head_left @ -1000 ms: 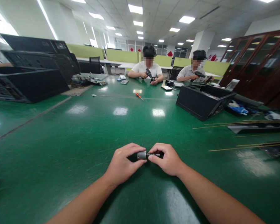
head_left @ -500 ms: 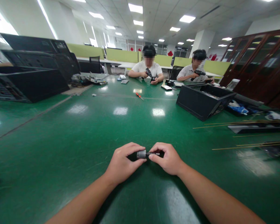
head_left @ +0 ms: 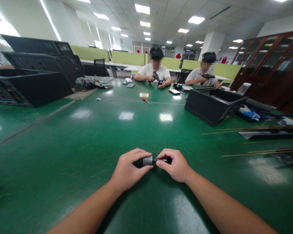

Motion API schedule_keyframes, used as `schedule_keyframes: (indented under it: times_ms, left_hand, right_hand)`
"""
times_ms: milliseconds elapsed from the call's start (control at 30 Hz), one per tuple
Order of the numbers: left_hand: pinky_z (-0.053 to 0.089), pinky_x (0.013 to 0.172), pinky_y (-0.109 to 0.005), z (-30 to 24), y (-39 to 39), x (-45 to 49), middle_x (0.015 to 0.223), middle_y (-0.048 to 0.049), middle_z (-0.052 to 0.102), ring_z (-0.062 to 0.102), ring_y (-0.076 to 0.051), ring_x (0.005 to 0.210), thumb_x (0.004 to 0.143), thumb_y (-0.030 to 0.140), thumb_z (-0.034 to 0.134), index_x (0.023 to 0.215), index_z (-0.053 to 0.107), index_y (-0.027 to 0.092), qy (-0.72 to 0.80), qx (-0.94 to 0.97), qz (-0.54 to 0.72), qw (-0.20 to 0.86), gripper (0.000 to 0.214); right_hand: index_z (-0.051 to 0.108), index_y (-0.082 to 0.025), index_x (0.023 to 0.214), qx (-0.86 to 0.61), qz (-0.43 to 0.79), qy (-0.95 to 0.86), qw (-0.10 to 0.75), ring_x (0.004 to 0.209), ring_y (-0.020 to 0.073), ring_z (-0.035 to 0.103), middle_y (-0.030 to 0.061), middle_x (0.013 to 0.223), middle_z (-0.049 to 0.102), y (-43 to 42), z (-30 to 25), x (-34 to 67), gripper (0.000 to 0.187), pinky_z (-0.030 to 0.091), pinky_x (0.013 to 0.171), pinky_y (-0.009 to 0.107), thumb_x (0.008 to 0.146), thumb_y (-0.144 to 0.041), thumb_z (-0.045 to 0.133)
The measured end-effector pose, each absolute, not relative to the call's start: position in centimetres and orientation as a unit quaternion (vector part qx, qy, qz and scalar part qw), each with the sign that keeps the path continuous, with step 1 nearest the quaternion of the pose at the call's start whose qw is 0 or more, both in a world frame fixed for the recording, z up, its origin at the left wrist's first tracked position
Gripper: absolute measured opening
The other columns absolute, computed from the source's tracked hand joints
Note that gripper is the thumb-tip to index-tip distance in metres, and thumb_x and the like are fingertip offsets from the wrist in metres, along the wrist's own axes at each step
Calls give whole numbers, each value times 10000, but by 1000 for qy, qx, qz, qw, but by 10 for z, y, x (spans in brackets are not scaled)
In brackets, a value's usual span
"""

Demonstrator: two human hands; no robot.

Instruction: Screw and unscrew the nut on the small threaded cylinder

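Low in the middle of the view, a small grey metal cylinder with a thin dark shaft [head_left: 147,161] lies sideways between my hands, just above or on the green table [head_left: 107,130]. My left hand [head_left: 128,169] pinches the wide cylinder end between thumb and fingers. The fingers of my right hand [head_left: 174,165] are closed on the narrow shaft to the right, part of which they hide. What exactly this piece is, I cannot make out.
A red screwdriver [head_left: 145,100] lies farther back. Black computer cases stand at left [head_left: 39,87] and right [head_left: 212,104]. Thin yellowish rods [head_left: 236,154] jut out at right. Two co-workers, one in a white shirt [head_left: 166,71], hold power drills [head_left: 156,76] across the table.
My hands and the metal cylinder look almost the same. The co-worker at right has shifted the drill and free hand slightly. At the far left edge, another person shows a little more.
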State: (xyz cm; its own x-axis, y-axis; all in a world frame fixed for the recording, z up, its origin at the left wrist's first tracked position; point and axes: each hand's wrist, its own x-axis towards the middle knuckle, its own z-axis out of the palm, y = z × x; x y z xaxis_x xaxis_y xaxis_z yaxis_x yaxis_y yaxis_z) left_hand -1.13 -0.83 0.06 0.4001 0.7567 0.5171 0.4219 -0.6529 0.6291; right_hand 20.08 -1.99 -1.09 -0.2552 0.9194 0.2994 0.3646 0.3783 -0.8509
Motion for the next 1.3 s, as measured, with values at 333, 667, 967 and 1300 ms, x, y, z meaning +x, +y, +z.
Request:
schedule_keyframes:
  times_ms: [333, 667, 967, 1300]
  left_hand:
    - [528, 776, -250, 2, -9, -11, 938, -17, 722, 678, -153, 844, 767, 227, 775, 976, 734, 236, 363, 811, 414, 198, 214]
    - [545, 787, -274, 2, -9, -12, 946, -44, 726, 684, -175, 853, 780, 256, 762, 980, 735, 226, 361, 810, 425, 181, 204]
    - [539, 782, -271, 2, -8, -12, 955, -41, 723, 681, -173, 857, 778, 258, 766, 989, 730, 224, 363, 812, 423, 177, 217]
    - [547, 775, -275, 5, -9, -10, 935, -48, 722, 678, -178, 845, 776, 219, 747, 974, 730, 214, 363, 808, 434, 165, 199]
  right_hand:
    - [714, -176, 783, -447, 340, -710, 424, 678, 148, 585, 21, 743, 676, -20, -11, 200, 75, 421, 623, 250, 783, -243, 680]
    - [715, -174, 778, -450, 358, -697, 428, 651, 142, 576, 17, 726, 675, -20, -11, 200, 72, 421, 609, 246, 781, -239, 684]
    - [716, -175, 788, -454, 364, -692, 427, 647, 139, 574, 15, 731, 679, -19, -11, 201, 77, 426, 614, 246, 784, -243, 682]
    - [710, -165, 798, -462, 376, -677, 433, 636, 136, 569, 15, 721, 670, -18, -15, 202, 101, 437, 609, 247, 786, -261, 680]
